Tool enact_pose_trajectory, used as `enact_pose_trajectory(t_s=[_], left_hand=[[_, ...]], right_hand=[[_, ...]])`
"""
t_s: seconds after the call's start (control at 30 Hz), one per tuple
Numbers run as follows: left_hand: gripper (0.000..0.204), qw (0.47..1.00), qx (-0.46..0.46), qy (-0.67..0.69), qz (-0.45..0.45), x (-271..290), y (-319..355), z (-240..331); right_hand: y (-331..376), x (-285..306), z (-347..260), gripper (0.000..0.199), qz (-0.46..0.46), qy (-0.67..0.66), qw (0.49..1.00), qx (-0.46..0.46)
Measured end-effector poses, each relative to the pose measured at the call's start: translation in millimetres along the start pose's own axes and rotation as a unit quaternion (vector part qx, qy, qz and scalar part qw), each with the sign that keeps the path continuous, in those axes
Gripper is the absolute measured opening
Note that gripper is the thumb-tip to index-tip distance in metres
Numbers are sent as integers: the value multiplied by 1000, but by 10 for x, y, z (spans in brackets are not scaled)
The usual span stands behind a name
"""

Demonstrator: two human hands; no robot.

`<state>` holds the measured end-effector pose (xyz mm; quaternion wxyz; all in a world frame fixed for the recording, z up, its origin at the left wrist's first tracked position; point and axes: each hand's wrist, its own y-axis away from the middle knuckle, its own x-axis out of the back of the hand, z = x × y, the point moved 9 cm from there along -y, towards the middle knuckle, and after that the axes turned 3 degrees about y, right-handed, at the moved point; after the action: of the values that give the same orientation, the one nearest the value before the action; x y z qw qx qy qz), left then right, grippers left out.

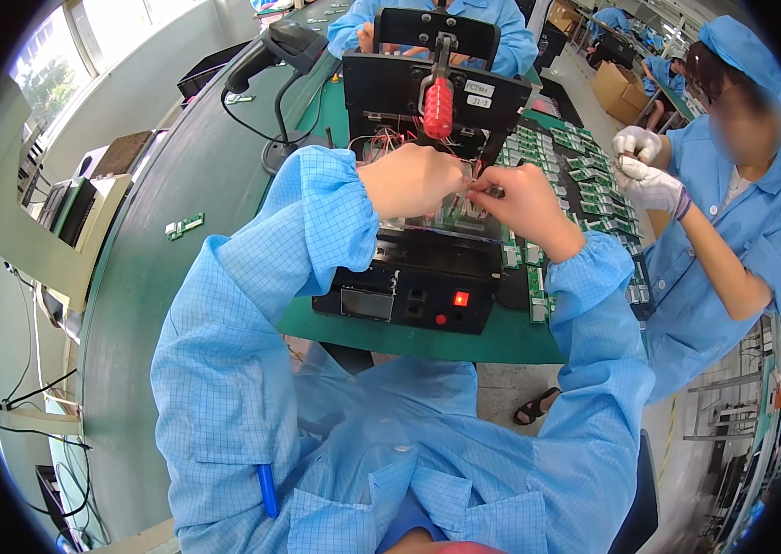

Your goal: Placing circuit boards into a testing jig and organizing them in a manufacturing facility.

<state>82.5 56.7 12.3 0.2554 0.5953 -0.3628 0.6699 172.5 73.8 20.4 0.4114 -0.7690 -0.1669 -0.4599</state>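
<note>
Above the bed of a black test fixture (487, 268), both of my hands meet fingertip to fingertip. My left hand (416, 181) is bent over with its fingers closed, and whatever they grip is hidden. Thumb and forefinger of my right hand (527, 205) pinch at the same spot; a small dark round end shows in that hand, too little to name. Behind my hands stands the fixture's raised black upper plate, with a red-handled toggle clamp (438, 109) on it. Thin wires (390, 138) run inside. A red square switch (461, 298) glows on the front panel.
Rows of green circuit boards (601, 198) lie right of the fixture; a single board (185, 226) lies on the green bench (146, 305) at left. A handheld scanner (275, 51) stands behind on its stand. A gloved co-worker (723, 240) is at right, another person beyond the fixture.
</note>
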Motion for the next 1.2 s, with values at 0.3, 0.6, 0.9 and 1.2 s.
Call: enact_pose_trajectory(t_s=[0.3, 0.6, 0.9, 1.2], left_hand=[[20, 1000, -3, -13, 21, 9, 9, 12], [17, 1000, -10, -9, 22, 32, -7, 43], [23, 999, -2, -43, 3, 22, -41, 31], [30, 998, 37, -16, 48, 199, 68, 116]], right_hand=[[67, -15, -35, 10, 22, 14, 1000, 1], [132, -2, -25, 10, 66, 24, 997, -13], [69, 35, -1, 13, 31, -6, 999, -24], [277, 170, 69, 14, 24, 75, 995, -57]])
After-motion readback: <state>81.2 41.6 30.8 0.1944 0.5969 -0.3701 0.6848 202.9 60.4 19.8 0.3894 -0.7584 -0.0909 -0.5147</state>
